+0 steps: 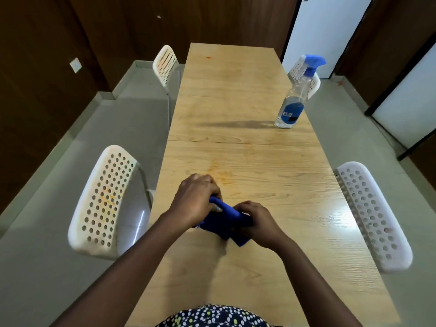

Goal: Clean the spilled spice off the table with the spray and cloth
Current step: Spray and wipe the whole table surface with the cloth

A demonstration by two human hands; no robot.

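The blue cloth [224, 220] was gripped above the tabletop [247, 156] at 6 o'clock, bunched between the left hand [195, 199] and right hand [257, 223], whose curled fingers hid much of it. Faint orange spice [221, 175] was smeared just past the knuckles, its edges hard to trace. The spray bottle [295, 97] stood upright at 1 o'clock, well apart.

white perforated chairs [103, 201], wood-panelled walls [37, 90]
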